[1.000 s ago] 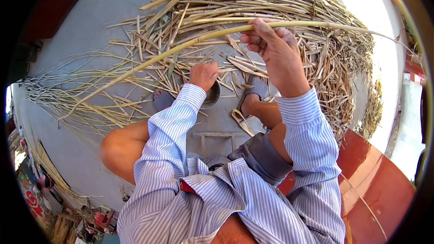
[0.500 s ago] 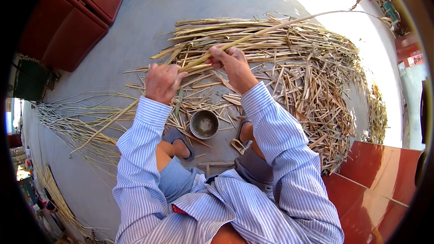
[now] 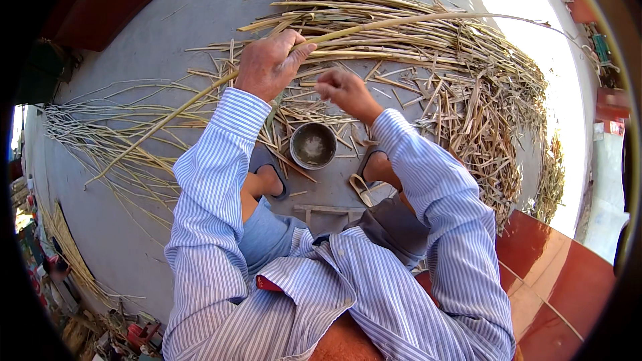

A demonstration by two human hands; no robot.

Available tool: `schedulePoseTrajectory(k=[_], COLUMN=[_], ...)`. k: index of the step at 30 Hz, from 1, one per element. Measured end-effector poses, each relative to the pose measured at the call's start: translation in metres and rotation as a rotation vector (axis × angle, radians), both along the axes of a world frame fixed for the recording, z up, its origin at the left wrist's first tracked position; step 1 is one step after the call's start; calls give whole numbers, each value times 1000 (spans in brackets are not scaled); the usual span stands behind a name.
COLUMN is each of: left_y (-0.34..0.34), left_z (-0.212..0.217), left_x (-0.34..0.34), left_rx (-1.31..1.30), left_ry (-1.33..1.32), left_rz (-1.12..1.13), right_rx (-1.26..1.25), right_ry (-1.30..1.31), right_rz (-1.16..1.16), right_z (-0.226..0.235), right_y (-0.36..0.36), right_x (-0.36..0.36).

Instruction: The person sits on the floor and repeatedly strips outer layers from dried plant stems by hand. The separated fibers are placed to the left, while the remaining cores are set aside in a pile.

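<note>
A long, pale yellow-green stalk (image 3: 374, 25) runs across the view, from the thin rods at left to its wispy tip at far right. My left hand (image 3: 267, 67) is closed round it, thumb laid along the upper side. Off the stalk, a little below and to the right, is my right hand (image 3: 351, 93). Its fingers are curled in and slightly blurred; anything between them is hidden. Under the hands, short stalk pieces and dry husks (image 3: 468, 134) litter the floor. A round metal bowl (image 3: 313, 146) stands between my feet.
Beyond my hands lies a thick pile of cut stalks (image 3: 401, 10). Thin peeled-looking rods (image 3: 127, 117) fan out on the floor at left. A low wooden frame (image 3: 328, 211) is between my legs. Red tiles (image 3: 555, 274) lie at lower right; a dark red cabinet (image 3: 107, 0) stands at upper left.
My left hand has moved up and right, still gripping the stalk. My right hand has come off the stalk. The view has shifted, so the bowl and pile appear higher.
</note>
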State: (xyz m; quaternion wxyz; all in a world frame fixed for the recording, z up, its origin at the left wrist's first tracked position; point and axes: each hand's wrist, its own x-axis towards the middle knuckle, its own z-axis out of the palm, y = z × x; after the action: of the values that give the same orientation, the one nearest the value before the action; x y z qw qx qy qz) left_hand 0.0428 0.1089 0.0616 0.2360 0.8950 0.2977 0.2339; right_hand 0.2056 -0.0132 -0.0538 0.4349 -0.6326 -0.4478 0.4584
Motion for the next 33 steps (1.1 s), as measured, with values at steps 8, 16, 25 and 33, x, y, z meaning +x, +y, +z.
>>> schedulePoseTrajectory(k=[8,16,25,33], left_y=[12,11,26,32], left_z=[8,6,4,13], left_x=[-14,-17,-28,-24], left_rx=[163,183,118,-268], left_ry=[-4,39,50,69], left_rz=[-28,-82,-101,-48], right_rx=[-401,-366,-33,320], right_ry=[-721,-835,381,765], right_rz=[320,431,-117,-287], right_z=[-194,-235,-34,124], right_y=[-81,-86,36,32], right_x=[-108,-101,-12,60])
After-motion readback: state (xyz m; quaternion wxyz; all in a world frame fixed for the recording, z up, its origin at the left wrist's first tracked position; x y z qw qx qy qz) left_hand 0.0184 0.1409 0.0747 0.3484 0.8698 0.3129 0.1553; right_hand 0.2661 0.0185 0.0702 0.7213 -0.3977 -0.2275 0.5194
